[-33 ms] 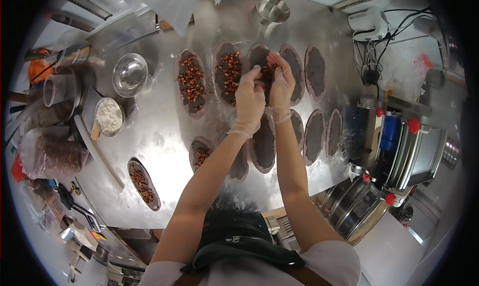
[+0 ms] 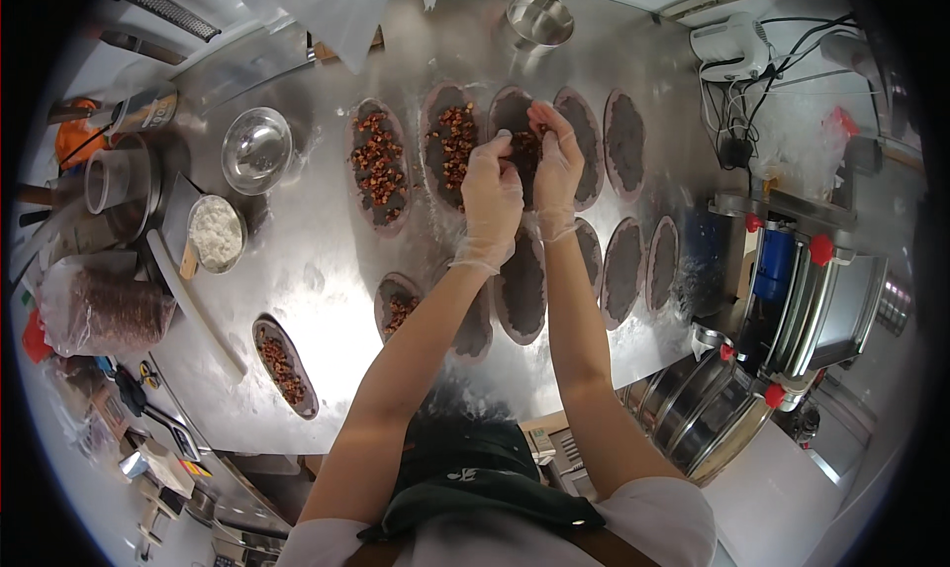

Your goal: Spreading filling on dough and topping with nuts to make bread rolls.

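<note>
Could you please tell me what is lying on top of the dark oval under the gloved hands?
Reddish-brown chopped pieces show on the dark oval, between the left hand and right hand. The hands cover its lower half.

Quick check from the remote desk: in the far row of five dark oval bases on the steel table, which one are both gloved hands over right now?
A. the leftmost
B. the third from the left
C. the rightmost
B: the left hand and right hand meet over the third dark oval base, with two topped bases to its left and two bare ones to its right.
</note>
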Tool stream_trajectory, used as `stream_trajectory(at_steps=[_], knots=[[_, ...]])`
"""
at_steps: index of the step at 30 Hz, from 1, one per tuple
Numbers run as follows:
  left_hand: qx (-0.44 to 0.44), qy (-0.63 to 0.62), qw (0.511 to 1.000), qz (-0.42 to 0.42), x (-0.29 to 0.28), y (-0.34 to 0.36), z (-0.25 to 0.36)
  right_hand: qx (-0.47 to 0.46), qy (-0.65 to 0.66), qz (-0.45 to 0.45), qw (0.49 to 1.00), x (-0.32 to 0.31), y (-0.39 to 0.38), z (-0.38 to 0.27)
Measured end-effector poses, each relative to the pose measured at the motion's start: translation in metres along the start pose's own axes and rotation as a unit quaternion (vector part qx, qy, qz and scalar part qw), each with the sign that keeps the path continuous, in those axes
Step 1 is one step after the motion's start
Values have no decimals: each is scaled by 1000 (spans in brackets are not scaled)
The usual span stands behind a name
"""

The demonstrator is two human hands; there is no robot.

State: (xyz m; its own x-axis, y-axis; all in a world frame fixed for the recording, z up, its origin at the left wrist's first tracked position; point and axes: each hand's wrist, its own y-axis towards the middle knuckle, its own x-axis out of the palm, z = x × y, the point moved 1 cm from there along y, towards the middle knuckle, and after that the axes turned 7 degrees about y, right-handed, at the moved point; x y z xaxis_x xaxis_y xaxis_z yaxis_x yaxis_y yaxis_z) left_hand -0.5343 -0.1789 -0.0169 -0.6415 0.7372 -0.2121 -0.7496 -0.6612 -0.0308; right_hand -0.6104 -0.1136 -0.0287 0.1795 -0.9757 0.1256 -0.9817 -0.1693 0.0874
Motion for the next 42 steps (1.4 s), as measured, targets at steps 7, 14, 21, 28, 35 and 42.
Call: stream_trajectory(at_steps=[7,14,21,28,35,42], knots=[[129,342,928,-67,-2,-8,4,-29,-90,-34,995,1,15,5],[135,416,898,-54,-10,2,6,49,-23,-84,995,2,21,-3],[60,509,851,-118,-4,14,16,46,57,-72,995,-5,21,2],[86,93,991,-33,0,47,5,33,-15,-41,999,-4,16,-7],[147,225,962,34,-38,54,10,15,-81,-17,996,-16,9,-16],[177,367,913,13,-67,32,16,-246,-471,-193,825,13,-27,-32]])
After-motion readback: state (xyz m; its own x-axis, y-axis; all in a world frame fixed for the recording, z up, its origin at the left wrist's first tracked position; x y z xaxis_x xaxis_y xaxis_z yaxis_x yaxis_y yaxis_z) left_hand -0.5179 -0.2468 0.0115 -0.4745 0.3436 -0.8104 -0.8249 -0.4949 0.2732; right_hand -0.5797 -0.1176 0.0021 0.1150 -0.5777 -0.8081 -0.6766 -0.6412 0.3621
